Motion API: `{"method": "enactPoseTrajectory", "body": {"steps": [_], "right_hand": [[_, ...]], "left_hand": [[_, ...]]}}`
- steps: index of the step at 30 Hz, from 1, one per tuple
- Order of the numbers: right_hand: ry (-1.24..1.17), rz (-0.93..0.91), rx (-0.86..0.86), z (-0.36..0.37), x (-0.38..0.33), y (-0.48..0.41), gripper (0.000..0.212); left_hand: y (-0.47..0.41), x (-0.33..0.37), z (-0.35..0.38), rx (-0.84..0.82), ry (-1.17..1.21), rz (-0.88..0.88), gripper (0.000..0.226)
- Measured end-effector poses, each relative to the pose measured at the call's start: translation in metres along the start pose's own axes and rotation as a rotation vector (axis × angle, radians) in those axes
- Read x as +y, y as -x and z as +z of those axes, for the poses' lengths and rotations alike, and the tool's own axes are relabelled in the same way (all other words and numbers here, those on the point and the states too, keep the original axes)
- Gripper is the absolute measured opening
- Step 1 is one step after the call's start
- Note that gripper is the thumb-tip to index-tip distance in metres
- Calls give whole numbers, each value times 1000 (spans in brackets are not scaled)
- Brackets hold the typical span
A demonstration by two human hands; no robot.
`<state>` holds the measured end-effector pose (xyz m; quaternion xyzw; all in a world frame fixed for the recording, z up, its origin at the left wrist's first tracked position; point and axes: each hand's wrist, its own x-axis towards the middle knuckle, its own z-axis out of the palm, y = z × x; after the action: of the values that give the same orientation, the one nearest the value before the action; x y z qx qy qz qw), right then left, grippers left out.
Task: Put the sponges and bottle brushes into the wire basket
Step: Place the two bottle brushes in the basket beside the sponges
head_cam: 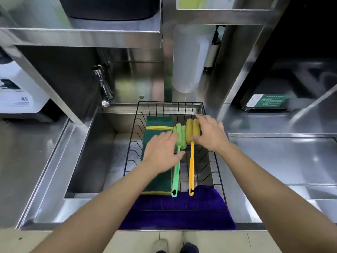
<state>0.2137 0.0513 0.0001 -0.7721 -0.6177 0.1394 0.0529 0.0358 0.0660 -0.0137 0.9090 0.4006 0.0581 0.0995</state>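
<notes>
A black wire basket (pixel 169 105) sits over the right part of the sink. Inside it lie dark green sponges with yellow edges (pixel 158 123), a green bottle brush (pixel 176 172) and an orange bottle brush (pixel 191 170), handles pointing toward me. My left hand (pixel 161 152) rests on the green brush where its foam head meets the handle, fingers loosely curled around it. My right hand (pixel 209 134) covers the right side of the orange brush's yellow foam head (pixel 191 130), thumb at its base. Both brushes lie side by side in the basket.
A purple cloth (pixel 175 210) hangs over the sink's front edge under the basket. A faucet (pixel 104 88) stands at the back left of the steel sink (pixel 98 152). Steel counters flank both sides; a white machine (pixel 18 95) stands at far left. Shelving rises behind.
</notes>
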Motion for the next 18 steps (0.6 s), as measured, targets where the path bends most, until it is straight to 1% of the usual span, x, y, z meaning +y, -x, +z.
{"method": "enactPoseTrajectory", "body": {"steps": [3,6,8,12,15,18], "right_hand": [[64,-59,-102,2,6,-15,104],[109,-117,-198,6,11,-27,115],[138,-142,-228,8,13,-33,119],[205,-165,-242,10,14,-40,118],[220,-188,-214,9,14,-44,114],[224,-235,-177,11,13,-46,106]], "left_hand": [[-34,-19,6,-101,50,4,82],[-54,-29,15,-174,115,0,101],[-62,-31,21,-221,157,-15,109],[-74,-30,29,-276,95,3,118],[-83,-29,33,-332,-15,41,118],[-87,-30,36,-356,-43,74,116]]}}
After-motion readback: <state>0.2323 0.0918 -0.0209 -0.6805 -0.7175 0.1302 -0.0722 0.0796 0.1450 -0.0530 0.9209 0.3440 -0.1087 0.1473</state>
